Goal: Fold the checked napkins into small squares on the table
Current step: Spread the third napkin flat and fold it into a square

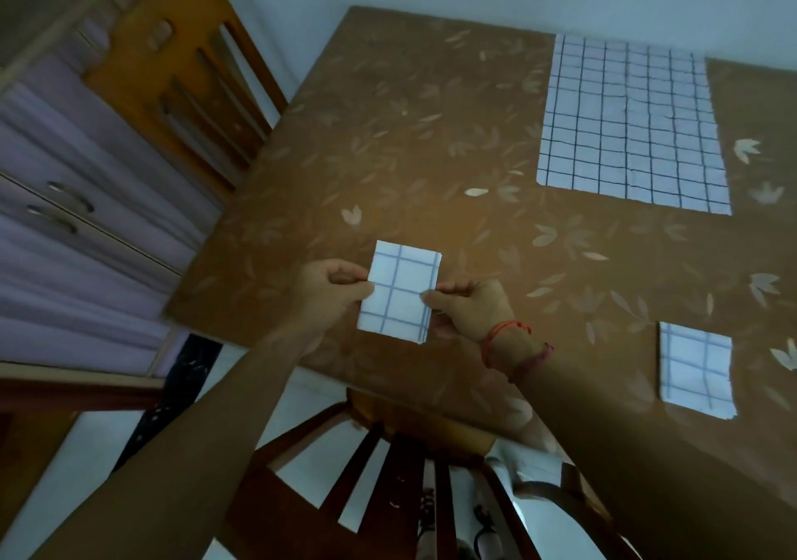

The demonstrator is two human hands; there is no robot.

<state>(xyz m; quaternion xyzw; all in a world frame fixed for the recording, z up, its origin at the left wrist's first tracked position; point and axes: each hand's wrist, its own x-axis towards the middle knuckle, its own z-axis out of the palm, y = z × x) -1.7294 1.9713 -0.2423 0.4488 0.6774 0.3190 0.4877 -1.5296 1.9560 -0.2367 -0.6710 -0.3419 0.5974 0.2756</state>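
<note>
A small folded white napkin with blue checks [399,290] is held near the table's front left edge. My left hand [330,290] pinches its left side and my right hand [468,307] pinches its right side. I cannot tell whether it touches the table. A large unfolded checked napkin [632,121] lies flat at the back right of the table. Another folded checked napkin [696,367] lies at the front right, apart from both hands.
The table [388,149] has a brown cloth with a leaf pattern. One wooden chair [185,67] stands at its left side, another chair [401,473] below my arms at the front edge. A pale cabinet [64,214] stands to the left.
</note>
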